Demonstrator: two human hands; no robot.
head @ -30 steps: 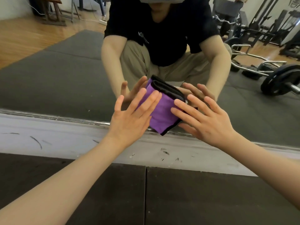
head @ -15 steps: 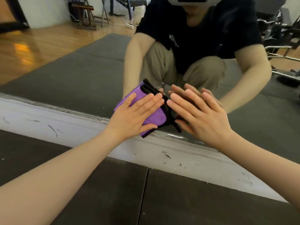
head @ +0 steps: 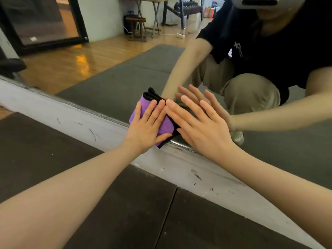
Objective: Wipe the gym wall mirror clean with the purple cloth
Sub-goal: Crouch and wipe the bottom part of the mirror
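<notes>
Pressing the folded cloth flat against the mirror near its bottom edge, we keep our left hand spread over it, while our right hand, fingers straight, lies at its 3 o'clock side, touching the cloth's black hem. Wiping is under way down low; no streaks show clearly, so we judge most glass, toward 12 o'clock, remains.
</notes>
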